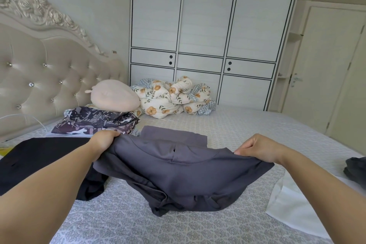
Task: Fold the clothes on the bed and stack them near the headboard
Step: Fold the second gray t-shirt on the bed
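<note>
The grey garment (178, 172) is a smooth, matt cloth with a soft drape. The bed (247, 125) wears a matt woven cover with a fine printed pattern. The headboard (49, 77) is glossy, satin-like tufted upholstery set with shiny studs, under a carved, pearly-finished frame. The black garment (39, 156) at the bed's left edge looks matt.

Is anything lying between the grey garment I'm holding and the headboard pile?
Yes. The black garment lies spread left of the grey garment, below the patterned folded stack by the tufted headboard.
</note>
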